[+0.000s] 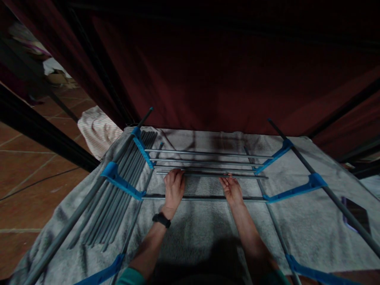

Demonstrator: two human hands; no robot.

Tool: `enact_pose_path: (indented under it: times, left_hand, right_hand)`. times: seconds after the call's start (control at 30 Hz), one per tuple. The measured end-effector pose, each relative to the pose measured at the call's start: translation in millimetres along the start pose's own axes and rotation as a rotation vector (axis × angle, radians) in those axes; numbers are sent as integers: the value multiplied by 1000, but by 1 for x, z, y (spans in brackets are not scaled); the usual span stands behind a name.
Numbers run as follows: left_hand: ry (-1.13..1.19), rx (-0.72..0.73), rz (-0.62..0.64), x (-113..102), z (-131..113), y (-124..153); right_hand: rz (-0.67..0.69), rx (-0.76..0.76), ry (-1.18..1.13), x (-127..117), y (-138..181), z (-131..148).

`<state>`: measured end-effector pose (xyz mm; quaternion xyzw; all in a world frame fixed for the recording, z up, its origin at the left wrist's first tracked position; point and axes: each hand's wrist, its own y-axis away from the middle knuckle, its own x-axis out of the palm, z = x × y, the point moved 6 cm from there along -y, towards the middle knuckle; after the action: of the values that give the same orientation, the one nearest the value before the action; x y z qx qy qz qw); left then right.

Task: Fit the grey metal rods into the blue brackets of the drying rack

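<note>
A loose grey metal tube point(204, 174) lies level across the middle of a partly assembled rack, and both my hands grip it. My left hand point(174, 184), with a dark band on the wrist, is closed over its left part. Near its right part, my right hand point(232, 190) pinches it between the fingers, palm turned up. The rack has grey poles joined by blue plastic brackets, one at left point(121, 183) and one at right point(297, 192). A fixed crossbar point(204, 198) runs between these two, passing under my wrists. Beyond the held tube, several parallel crossbars point(208, 152) span the far brackets.
Several loose grey tubes point(118, 198) lie side by side at left on a grey cloth point(196, 237). A phone point(356, 213) rests at right beneath a long pole point(341, 206). Dark red fabric point(222, 79) hangs behind. Tiled floor point(29, 198) shows at left.
</note>
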<state>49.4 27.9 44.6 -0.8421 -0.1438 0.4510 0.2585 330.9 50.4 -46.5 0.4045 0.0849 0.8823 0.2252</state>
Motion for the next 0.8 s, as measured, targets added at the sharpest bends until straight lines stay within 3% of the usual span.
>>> enact_pose_path:
  times: [0.13,0.23,0.8]
  left_hand:
    - [-144,175,178,10,-1,-2]
    - [-206,209,265,17,2,-2]
    - [-260,281,431,46,-8,3]
  right_hand:
    - [1,-4,6,0,0,1]
    - [-5,-2,19,0,0,2]
    - [65,65,60,6,4,-2]
